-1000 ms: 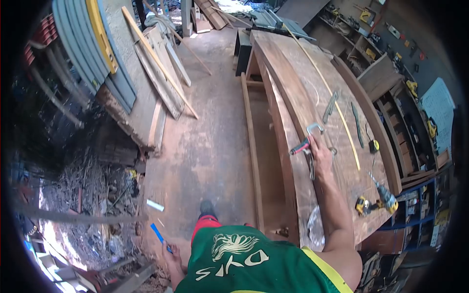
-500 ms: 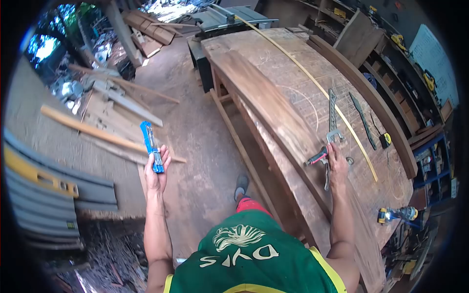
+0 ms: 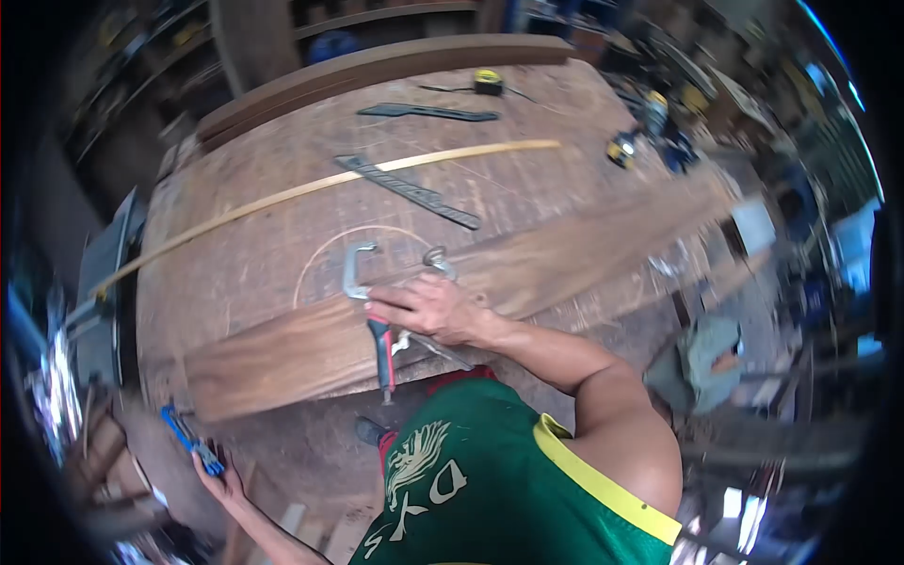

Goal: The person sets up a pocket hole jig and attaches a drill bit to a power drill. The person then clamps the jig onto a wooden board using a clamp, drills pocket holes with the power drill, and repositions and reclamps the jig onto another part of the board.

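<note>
My right hand [image 3: 441, 311] is wrapped round a locking C-clamp [image 3: 352, 275] with red-and-black handles, its silver jaws reaching over a long brown wooden board [image 3: 273, 365]. That board lies along the near side of the worn workbench [image 3: 226, 268]. Down at the lower left, my left hand [image 3: 222, 484] grips a blue clamp [image 3: 191, 440], held off the board's left end. A dark slotted metal bar [image 3: 414, 196] rests on the bench beyond the C-clamp, crossing a thin yellow wood strip [image 3: 282, 193].
Toward the bench's far side are a dark flat bar [image 3: 428, 112], a tape measure [image 3: 488, 83] and a thick wooden beam [image 3: 377, 73]. A yellow-black power drill [image 3: 621, 151] sits at the right. A grey-green cloth [image 3: 699, 365] hangs near the board's right end.
My view has swung right, so the bench now runs across in front of me. The C-clamp in my right hand has come over the board; my left hand still holds the blue clamp.
</note>
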`<state>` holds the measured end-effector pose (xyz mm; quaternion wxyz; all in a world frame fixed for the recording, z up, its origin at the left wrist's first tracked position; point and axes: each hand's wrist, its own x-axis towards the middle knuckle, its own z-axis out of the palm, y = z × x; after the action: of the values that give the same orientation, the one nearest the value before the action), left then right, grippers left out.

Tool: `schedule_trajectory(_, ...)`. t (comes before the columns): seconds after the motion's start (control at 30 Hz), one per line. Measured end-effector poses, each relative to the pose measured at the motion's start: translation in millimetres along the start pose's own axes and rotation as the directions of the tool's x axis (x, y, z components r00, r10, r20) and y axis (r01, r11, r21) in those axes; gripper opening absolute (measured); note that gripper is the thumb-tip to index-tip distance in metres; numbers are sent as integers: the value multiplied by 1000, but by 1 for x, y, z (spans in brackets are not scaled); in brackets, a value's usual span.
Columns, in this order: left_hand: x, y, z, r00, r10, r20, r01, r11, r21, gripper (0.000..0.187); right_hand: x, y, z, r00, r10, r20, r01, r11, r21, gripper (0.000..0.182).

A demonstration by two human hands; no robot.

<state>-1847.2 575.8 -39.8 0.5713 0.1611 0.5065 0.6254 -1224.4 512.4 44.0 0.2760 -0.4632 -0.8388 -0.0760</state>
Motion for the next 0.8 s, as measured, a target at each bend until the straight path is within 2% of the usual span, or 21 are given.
schedule_trajectory(0.07, 75, 15, -33, 947, -146, 288, 90, 976, 200, 54, -5, -38, -1, 990, 128, -57, -133, 986, -97, 51)
schedule_trajectory(0.13, 86, 14, 0, 987, -105, 122, 83, 981, 173, 53, 4, -74, 8, 971, 207, -118, -222, 966, -135, 51)
schedule_trajectory(0.2, 88, 14, 10, 966, -161, 204, 118, 972, 205, 52, -5, -122, 7, 901, 396, -174, -429, 873, -233, 48)
schedule_trajectory(0.23, 89, 15, 11, 963, -191, 190, 144, 962, 234, 52, -7, -143, 9, 863, 452, -227, -500, 831, -245, 46)
schedule_trajectory(0.33, 103, 21, 6, 934, -295, 202, 245, 940, 239, 51, -11, -196, 15, 754, 543, -369, -647, 710, -277, 45)
schedule_trajectory(0.4, 97, 28, 13, 933, -292, 210, 234, 936, 262, 50, -12, -228, 14, 687, 644, -338, -726, 628, -281, 50)
schedule_trajectory(0.47, 95, 32, 10, 914, -335, 231, 274, 926, 260, 41, -12, -250, 14, 660, 657, -365, -751, 589, -298, 51)
schedule_trajectory(0.67, 31, 45, -46, 922, -336, 193, 296, 932, 210, 50, -14, -280, 12, 651, 640, -409, -758, 577, -304, 59)
schedule_trajectory(0.8, -23, 39, -78, 907, -385, 173, 347, 913, 213, 51, -17, -283, 7, 704, 569, -425, -702, 652, -288, 57)
